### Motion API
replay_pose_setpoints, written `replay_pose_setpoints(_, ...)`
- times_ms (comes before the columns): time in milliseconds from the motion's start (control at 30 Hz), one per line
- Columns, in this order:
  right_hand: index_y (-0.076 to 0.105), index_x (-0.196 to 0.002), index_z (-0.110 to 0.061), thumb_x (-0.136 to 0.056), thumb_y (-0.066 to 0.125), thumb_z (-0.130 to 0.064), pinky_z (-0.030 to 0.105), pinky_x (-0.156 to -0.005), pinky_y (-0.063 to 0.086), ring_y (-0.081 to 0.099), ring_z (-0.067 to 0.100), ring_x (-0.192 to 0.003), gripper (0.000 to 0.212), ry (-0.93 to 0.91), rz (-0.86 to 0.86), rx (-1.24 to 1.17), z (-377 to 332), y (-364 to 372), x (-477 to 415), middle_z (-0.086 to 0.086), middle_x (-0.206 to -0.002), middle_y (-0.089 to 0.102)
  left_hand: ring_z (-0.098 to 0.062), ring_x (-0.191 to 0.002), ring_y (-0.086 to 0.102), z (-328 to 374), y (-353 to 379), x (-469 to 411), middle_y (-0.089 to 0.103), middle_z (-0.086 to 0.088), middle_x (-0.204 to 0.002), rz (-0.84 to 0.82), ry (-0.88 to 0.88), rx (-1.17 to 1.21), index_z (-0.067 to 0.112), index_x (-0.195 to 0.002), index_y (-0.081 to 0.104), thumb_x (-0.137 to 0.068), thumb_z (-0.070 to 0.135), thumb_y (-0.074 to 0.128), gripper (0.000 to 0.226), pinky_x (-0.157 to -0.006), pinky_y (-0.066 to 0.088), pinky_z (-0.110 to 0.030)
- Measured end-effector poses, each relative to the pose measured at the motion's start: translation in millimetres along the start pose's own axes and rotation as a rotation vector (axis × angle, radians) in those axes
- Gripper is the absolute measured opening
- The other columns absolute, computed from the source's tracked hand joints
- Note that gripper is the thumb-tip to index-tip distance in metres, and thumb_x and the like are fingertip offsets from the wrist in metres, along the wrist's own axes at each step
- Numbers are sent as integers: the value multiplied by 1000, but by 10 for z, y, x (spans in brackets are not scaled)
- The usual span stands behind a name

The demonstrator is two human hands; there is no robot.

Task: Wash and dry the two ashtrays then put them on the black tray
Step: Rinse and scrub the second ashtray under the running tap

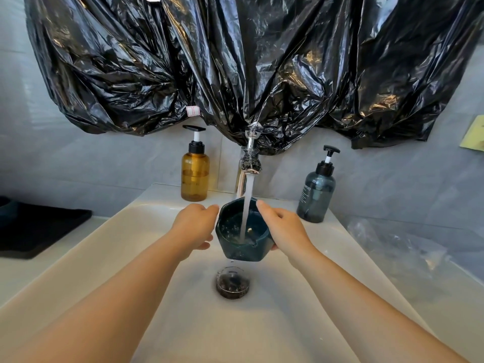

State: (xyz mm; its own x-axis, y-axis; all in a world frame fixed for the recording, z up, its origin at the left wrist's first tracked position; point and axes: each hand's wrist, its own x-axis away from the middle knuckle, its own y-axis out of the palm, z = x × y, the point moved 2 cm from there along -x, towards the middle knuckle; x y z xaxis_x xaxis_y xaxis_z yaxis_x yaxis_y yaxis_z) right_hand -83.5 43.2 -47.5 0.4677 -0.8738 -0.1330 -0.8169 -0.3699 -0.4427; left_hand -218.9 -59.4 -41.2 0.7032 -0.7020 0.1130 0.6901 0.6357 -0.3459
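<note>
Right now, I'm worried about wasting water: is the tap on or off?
On. A steady stream of water falls from the faucet into the dark green ashtray held above the sink.

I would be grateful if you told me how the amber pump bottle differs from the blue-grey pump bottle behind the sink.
The amber bottle stands left of the tap; the blue-grey bottle stands right of it. The amber bottle is see-through brown with no lettering in view, while the blue-grey bottle carries white lettering. Both have black pumps on white stems and stand on the back ledge of the sink.
</note>
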Motion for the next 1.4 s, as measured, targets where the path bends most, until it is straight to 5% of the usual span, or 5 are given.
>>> replay_pose_setpoints(233, 58, -109, -20, -100, 37, -51, 36, -69, 58, 64, 27, -96, 39, 261, -98, -144, 53, -50, 1, 10, -107, 66, -29, -99, 61, 5, 10, -1, 59, -13, -120, -2, -24, 28, 9, -136, 44, -101, 42, 37, 49, -81, 53, -38)
replay_pose_setpoints(367, 57, -112, -20, -100, 39, -50, 38, -76, 57, 63, 29, -100, 37, 349, -209, -202, 87, 6, 70, 11, -111, 67, -27, -96, 57, -11, 16, -28, 58, -13, -122, 3, -14, 30, 10, -125, 47, -102, 41, 36, 40, -78, 51, -36)
replay_pose_setpoints(567, 55, -113, -18, -101, 36, -47, 30, -57, 51, 62, 26, -93, 37, 361, -92, -212, 59, -59, 23, 11, -103, 66, -28, -98, 59, -16, 3, -38, 59, -13, -123, 3, -14, 16, 9, -134, 45, -101, 43, 36, 48, -83, 53, -38)
replay_pose_setpoints(1133, 52, -116, -19, -101, 38, -47, 35, -70, 54, 61, 30, -104, 34, 405, -152, -232, 83, -35, 34, 13, -114, 64, -27, -97, 60, 6, 30, -10, 57, -8, -109, 2, 13, -15, 8, -128, 49, -101, 41, 39, 44, -81, 52, -37)
replay_pose_setpoints(1400, 57, -110, -16, -99, 36, -48, 29, -58, 50, 61, 23, -90, 39, 309, -29, -91, 75, -157, -28, 12, -108, 67, -5, -101, 54, 135, 39, 193, 60, 17, -105, -69, 551, -324, 28, -96, 70, -82, 46, 68, 23, -79, 48, -25)
